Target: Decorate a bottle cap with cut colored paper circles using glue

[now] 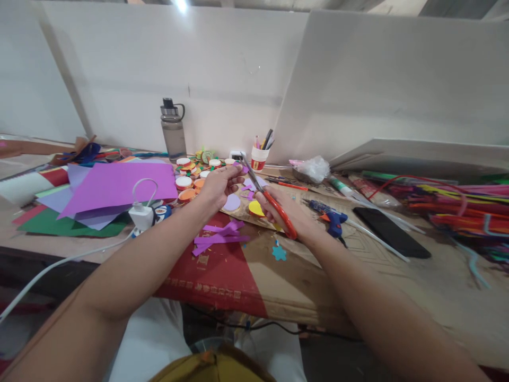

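My left hand (222,183) is closed, pinching a small piece of purple paper (244,168) at its fingertips. In my right hand (280,209) is a pair of scissors (278,208) with red-orange handles, the blades pointing up and away near the paper. Below my hands several purple paper strips (220,239) lie on the red part of the cardboard (214,284). A lilac paper disc (231,202) and a yellow disc (256,208) are close by. Nearer me lies a teal paper flower (279,253).
Coloured paper sheets (119,183) and a white charger plug (141,216) are at left. Behind stand a water bottle (174,132) and a pen cup (260,158). At right are a blue glue gun (336,222), a black phone (392,232) and pipe cleaners (469,220).
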{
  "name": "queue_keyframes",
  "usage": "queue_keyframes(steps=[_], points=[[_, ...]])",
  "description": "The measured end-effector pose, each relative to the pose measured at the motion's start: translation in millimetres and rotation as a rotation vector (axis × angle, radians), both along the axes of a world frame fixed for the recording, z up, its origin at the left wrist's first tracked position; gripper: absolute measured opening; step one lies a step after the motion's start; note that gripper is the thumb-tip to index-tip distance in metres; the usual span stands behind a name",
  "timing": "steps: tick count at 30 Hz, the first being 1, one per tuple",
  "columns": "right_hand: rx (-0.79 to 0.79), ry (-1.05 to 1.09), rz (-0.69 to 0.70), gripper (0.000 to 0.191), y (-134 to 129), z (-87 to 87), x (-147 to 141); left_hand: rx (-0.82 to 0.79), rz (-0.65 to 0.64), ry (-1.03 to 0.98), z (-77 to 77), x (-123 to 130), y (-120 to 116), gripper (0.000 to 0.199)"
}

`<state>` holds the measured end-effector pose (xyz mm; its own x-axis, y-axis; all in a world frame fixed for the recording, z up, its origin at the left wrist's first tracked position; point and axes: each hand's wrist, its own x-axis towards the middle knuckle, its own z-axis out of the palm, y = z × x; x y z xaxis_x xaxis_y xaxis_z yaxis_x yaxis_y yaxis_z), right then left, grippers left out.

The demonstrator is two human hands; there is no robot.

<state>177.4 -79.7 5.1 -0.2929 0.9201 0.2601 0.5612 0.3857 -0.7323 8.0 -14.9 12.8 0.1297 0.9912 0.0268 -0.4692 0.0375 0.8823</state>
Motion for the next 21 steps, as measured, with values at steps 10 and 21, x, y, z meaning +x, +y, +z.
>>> queue_keyframes(steps=[10, 21], points=[[-0.032, 0.07, -0.005, 0.036, 0.4, -3.4, -1.1, 0.006, 0.023, 0.042, -2.9, -0.6, 3.6, 0.011], [-0.024, 0.095, -0.022, 0.036, 1.4, -5.7, -0.8, 0.015, 0.009, 0.013, -3.2, -0.3, 3.6, 0.009]])
